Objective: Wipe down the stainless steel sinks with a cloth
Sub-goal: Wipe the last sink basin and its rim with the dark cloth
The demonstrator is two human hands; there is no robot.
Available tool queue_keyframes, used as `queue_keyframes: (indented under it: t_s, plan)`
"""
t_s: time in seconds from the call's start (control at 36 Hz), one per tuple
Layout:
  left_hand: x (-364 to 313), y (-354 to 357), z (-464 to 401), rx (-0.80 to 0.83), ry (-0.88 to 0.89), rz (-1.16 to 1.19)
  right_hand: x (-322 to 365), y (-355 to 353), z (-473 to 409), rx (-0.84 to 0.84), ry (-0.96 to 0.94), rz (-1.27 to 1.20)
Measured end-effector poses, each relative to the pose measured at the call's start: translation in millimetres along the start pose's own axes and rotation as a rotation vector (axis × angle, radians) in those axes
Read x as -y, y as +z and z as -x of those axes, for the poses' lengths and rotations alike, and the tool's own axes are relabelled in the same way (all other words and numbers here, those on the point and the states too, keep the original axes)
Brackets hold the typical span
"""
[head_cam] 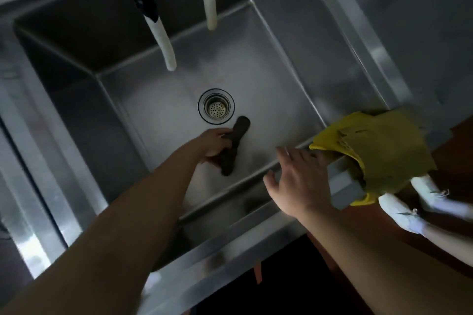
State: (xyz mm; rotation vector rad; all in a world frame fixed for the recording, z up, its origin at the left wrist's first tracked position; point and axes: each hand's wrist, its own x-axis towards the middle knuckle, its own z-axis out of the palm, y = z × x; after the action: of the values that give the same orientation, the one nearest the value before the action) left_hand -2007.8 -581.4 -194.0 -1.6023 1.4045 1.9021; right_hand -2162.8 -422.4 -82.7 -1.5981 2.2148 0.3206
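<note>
— What are your fingers doing?

— My left hand [216, 146] has its fingers curled round a dark cloth [234, 147] on the sink [268, 79] floor, just near-side of the drain [216, 106]. My right hand [298, 181] hovers spread and empty over the near rim, touching nothing I can be sure of.

— How far along?

— Early, I judge: walls, rim and the neighbouring basin remain.

Our two bare arms and hands

We see our left hand [216, 147] and right hand [298, 181] uncovered, with no gloves, and both forearms bare all the way to the frame's lower edge, so no sleeve shows. We make out no watch or band at either wrist. A small pale glint sits on one right finger; we cannot tell what it is.
</note>
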Motion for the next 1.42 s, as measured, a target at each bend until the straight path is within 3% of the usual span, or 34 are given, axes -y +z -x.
queue_keyframes:
  t_s: [0.06, 0.14, 0.28, 0.42, 0.47, 0.58, 0.69, 0.83, 0.92, 1.0, 1.08, 1.19, 1.25, 1.31, 1.36, 1.42]
  plan:
    - [-6.9, -4.3, 29.6, 0.085, -0.023, 0.311, -0.8, 0.7, -0.5, 0.003, -0.004, 0.023]
    - [-6.5, -6.1, 72.8, 0.175, 0.06, 0.594, -2.1, 2.7, 0.8, -0.005, -0.009, 0.032]
    - [-7.8, -8.3, 146.6, 0.175, 0.245, 0.746, -3.7, -2.3, 7.7, -0.072, -0.052, -0.142]
    - [-22.1, 1.1, 202.5, -0.087, 0.354, 0.625, -6.4, -31.6, 27.9, -0.209, 0.064, -0.891]
    - [-33.2, 10.5, 217.9, -0.196, 0.395, 0.456, -5.6, -57.4, 41.2, -0.063, 0.172, -1.255]
    - [-64.1, 31.1, 239.2, -0.15, 0.482, 0.24, -13.2, -106.0, 59.5, 0.281, 0.289, -1.788]
    - [-98.5, 61.5, 249.5, -0.058, 0.599, 0.079, -31.1, -131.2, 54.6, 0.362, 0.32, -1.893]
    - [-132.6, 94.8, 250.8, -0.217, 0.604, -0.185, -58.3, -133.2, 41.2, 0.433, 0.45, -2.019]
    - [-138.1, 106.5, 235.8, -0.246, 0.584, -0.101, -73.3, -127.1, 29.6, 0.481, 0.531, -2.132]
    - [-144.5, 116.0, 214.4, -0.405, 0.477, 0.043, -94.8, -129.5, 11.4, 0.369, 0.542, -2.199]
    - [-141.3, 123.1, 193.0, -0.571, 0.348, 0.058, -123.3, -145.3, -15.6, 0.115, 0.438, -2.061]
    - [-122.8, 128.8, 166.4, -0.614, 0.129, -0.015, -171.4, -170.8, -61.7, -0.489, 0.07, -1.315]
    - [-110.1, 133.6, 156.1, -0.595, 0.018, -0.085, -189.9, -178.1, -87.5, -0.606, -0.163, -1.04]
    - [-97.5, 140.7, 150.1, -0.579, -0.09, -0.145, -203.0, -174.7, -117.6, -0.566, -0.352, -0.67]
    - [-86.5, 149.1, 146.9, -0.567, -0.2, -0.193, -212.8, -162.6, -141.3, -0.325, -0.397, -0.217]
    - [-77.5, 157.6, 145.0, -0.556, -0.282, -0.238, -224.5, -144.5, -159.2, -0.088, -0.421, 0.082]
